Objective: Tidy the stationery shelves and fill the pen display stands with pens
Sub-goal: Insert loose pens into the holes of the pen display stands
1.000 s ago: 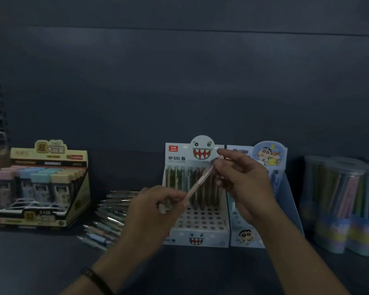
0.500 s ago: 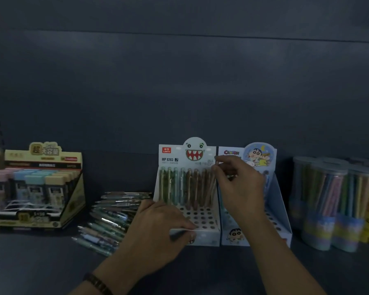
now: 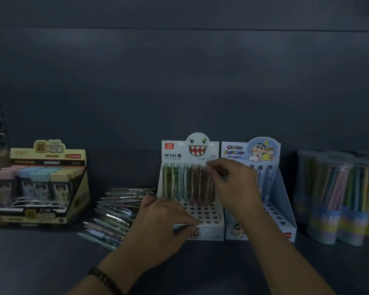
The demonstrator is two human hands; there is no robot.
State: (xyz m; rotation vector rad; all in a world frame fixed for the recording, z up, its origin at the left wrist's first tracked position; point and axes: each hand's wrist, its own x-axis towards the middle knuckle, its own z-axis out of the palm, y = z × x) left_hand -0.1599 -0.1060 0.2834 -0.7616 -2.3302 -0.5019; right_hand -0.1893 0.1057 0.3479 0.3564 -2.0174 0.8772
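A white pen stand (image 3: pixel 209 212) with a toothy monster face stands in the middle of the dark shelf. Several pens (image 3: pixel 179 184) fill its back row, upright. My right hand (image 3: pixel 232 184) reaches over the row's right end and pinches the top of the last brownish pen (image 3: pixel 207 193), which stands in the row. My left hand (image 3: pixel 164 220) grips the stand's front edge, fingers on top of the holed panel. Loose pens (image 3: pixel 115 213) lie in a heap just left of the stand.
A blue cartoon pen stand (image 3: pixel 285 199) holding a few pens touches the white one's right side. Clear tubs of coloured pencils (image 3: pixel 332 199) stand at the far right. A yellow display box of small cases (image 3: pixel 41 184) sits at the left. A dark wall backs the shelf.
My right hand has carried the pen from mid-air into the back row's right end. My left hand let go of its lower end and dropped onto the stand's front edge.
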